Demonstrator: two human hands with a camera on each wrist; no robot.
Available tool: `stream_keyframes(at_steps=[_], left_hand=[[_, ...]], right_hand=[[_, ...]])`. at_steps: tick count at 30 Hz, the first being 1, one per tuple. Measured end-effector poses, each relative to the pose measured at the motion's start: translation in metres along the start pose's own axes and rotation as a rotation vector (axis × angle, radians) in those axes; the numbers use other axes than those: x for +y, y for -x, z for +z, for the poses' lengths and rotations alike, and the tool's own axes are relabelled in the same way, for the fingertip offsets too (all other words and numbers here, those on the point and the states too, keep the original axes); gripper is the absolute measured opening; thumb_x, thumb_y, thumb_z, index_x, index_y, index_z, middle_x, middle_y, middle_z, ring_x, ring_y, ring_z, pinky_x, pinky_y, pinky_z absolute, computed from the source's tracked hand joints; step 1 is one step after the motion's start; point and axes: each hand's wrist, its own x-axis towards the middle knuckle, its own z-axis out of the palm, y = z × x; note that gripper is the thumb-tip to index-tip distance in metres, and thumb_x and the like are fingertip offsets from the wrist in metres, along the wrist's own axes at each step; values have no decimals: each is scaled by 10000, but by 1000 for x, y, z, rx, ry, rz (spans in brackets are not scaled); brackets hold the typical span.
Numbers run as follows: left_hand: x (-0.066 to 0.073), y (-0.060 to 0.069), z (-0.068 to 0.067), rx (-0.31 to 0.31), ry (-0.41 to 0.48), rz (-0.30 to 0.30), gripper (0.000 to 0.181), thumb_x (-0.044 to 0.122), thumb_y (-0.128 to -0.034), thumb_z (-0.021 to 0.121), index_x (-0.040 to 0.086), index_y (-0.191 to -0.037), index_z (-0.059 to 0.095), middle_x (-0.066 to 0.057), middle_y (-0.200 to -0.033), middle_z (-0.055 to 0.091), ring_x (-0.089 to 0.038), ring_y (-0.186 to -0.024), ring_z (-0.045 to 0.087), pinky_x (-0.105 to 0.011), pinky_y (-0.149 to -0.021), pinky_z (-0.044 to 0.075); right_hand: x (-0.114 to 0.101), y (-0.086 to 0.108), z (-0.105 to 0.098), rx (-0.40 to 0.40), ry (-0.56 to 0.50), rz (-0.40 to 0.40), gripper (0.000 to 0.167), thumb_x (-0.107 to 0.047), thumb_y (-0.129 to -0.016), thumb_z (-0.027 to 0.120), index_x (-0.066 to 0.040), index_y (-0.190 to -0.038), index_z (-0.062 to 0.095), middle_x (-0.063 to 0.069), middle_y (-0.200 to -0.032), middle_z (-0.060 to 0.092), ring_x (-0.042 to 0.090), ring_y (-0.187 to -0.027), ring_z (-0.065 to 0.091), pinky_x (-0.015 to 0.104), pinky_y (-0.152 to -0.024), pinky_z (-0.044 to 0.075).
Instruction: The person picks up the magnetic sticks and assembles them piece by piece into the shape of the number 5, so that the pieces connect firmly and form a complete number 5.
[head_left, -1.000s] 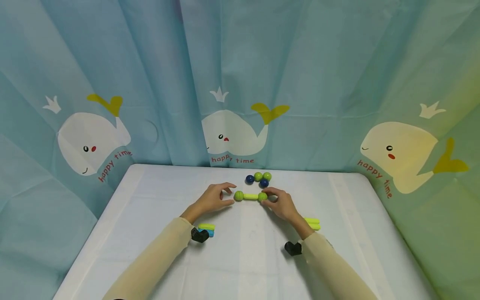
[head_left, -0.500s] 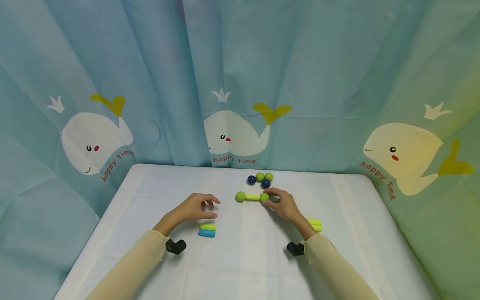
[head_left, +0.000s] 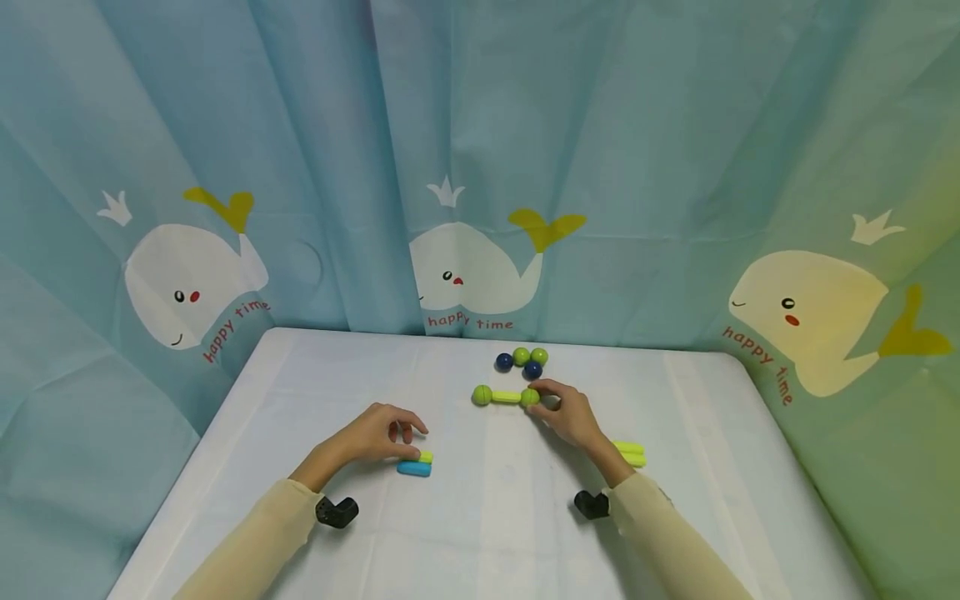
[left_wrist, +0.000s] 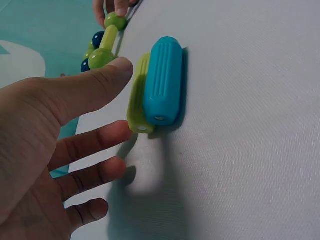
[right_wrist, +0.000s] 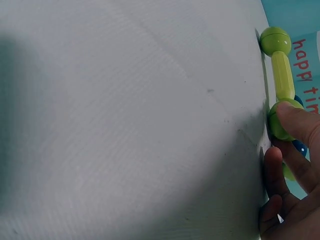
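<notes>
In the head view, my left hand (head_left: 378, 435) hovers at a pair of magnetic sticks, one yellow-green (head_left: 427, 457) and one blue (head_left: 414, 469). The left wrist view shows its thumb and fingers spread apart beside the yellow-green stick (left_wrist: 140, 95); whether they touch it I cannot tell. The blue stick (left_wrist: 164, 82) lies alongside. My right hand (head_left: 568, 414) pinches the right green ball (head_left: 529, 397) between thumb and finger. A yellow-green stick (head_left: 506, 397) joins that ball to another green ball (head_left: 482, 395), and this row lies on the table.
Behind the joined row sit two loose green balls (head_left: 521, 357) and two dark blue balls (head_left: 504, 362). Two yellow-green sticks (head_left: 630, 452) lie by my right wrist, partly covered by it. A whale-print curtain (head_left: 637, 275) hangs along the far edge of the white table (head_left: 480, 533).
My left hand has left the joined row's left ball and moved left and nearer, down to the pair of sticks. The right hand keeps its pinch on the right ball.
</notes>
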Motion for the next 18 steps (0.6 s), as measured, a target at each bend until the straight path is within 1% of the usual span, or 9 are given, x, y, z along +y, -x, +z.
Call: stream_keyframes(at_steps=[8, 13, 18], left_hand=[[-1, -3, 0, -33, -23, 22, 259, 180, -853, 858, 98, -1085, 778, 98, -780, 648, -74, -667, 520, -243, -644, 469], [2, -6, -1, -50, -32, 9, 247, 155, -871, 836, 96, -1103, 775, 88, -788, 649, -86, -674, 525, -243, -640, 465], [4, -10, 1, -41, -54, -15, 241, 140, -890, 812, 97, -1124, 772, 87, -807, 651, -92, -686, 526, -245, -641, 460]], right_hand=[[0, 2, 1, 6, -10, -2, 371, -150, -924, 783, -85, -1277, 690, 120, -1225, 716, 310, -1154, 647, 493, -905, 545], [-2, 3, 0, 9, -15, -2, 390, -145, -928, 776, -71, -1299, 681, 131, -1229, 716, 313, -1134, 656, 494, -887, 548], [-2, 4, 0, 7, -24, 0, 395, -144, -931, 773, -70, -1306, 676, 137, -1238, 713, 314, -1144, 653, 489, -888, 549]])
